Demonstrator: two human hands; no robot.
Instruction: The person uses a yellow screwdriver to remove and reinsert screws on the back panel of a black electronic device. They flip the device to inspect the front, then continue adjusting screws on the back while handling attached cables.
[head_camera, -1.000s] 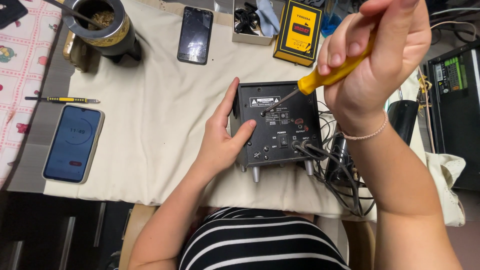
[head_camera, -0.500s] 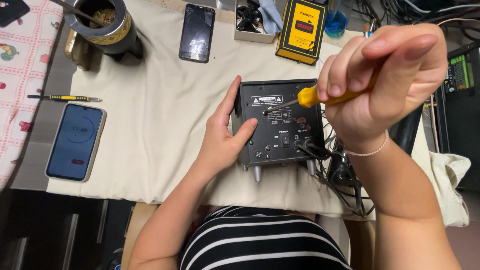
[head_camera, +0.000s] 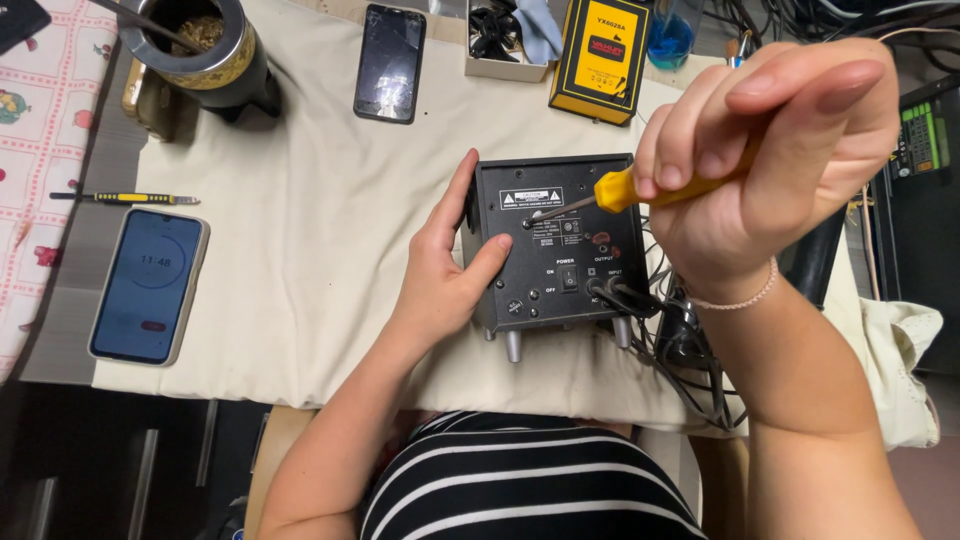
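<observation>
Nearest the camera, the right hand (head_camera: 770, 170) is clenched around the yellow-handled screwdriver (head_camera: 640, 188), raised above the table (head_camera: 300, 300). The tool's long axis runs from the hand down and to the left, its thin shaft ending at a screw near the upper left of the black box's (head_camera: 560, 240) rear panel; the tip seems to sit on that screw, though contact cannot be confirmed. The box thus lies to the left of and below the right hand. The left hand (head_camera: 445, 265) is pressed against the box's left side, fingers up along the edge and thumb laid on the panel, so the box is steadied; this hand is the closer one to the box. Dark cables (head_camera: 690, 350) trail from the panel's lower right. Farther off, a cracked phone (head_camera: 389, 63) and a yellow meter (head_camera: 600, 55) lie on the cloth.

Against the earlier pictures, the right hand has been lowered and brought leftward, and the shaft, formerly short of the panel, is now set at the screw. The left hand has kept its place.
</observation>
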